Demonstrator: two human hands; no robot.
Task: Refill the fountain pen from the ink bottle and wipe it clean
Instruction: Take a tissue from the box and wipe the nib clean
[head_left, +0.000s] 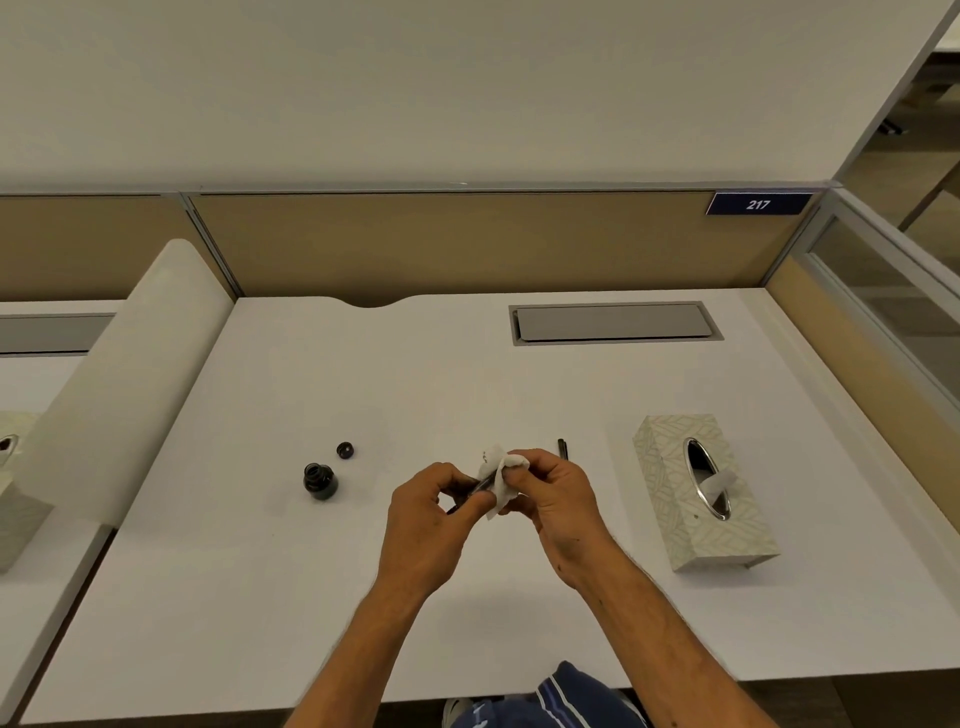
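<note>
Over the middle of the white desk, my left hand (434, 512) grips the dark fountain pen (479, 488), which points up and to the right. My right hand (553, 499) pinches a crumpled white tissue (500, 475) wrapped around the pen's front end, so the nib is hidden. The uncapped ink bottle (319, 480) stands to the left of my hands, and its small dark lid (345, 450) lies just behind it. A thin dark pen cap (562, 449) lies on the desk behind my right hand.
A patterned tissue box (701, 493) with a tissue sticking out lies at the right. A grey cable hatch (615, 322) is set into the desk at the back. A pale padded divider (119, 374) borders the left side; partition walls close the back and right.
</note>
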